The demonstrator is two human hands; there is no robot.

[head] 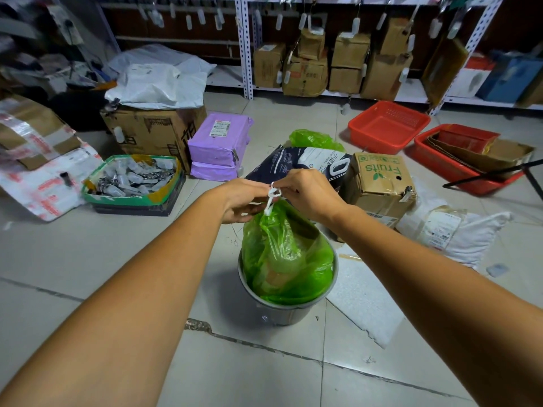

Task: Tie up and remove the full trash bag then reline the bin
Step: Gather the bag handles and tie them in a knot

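Centrally, a translucent green plastic trash bag (285, 254) is seen seated inside a round grey bin (293, 314) on a tiled floor. Its neck is gathered upward so that the contents are closed in. A thin white drawstring (272, 198) at the neck is pinched from both sides, by the curled fingertips of the left hand (244, 201) and of the right hand (308, 192). The hands are held close together above the bag, apparently so that a knot can be formed. The tying is judged to be under way, and the bag has not yet been lifted out. Pale, crumpled refuse is dimly shown through the plastic. Nearby, a green-rimmed tray (117, 200) is filled with small clear clips, and a red plastic basket (432, 160) is loaded with flattened cardboard. A loose crumpled green bag (314, 139), possibly the new liner, is left on the floor beyond the hands.
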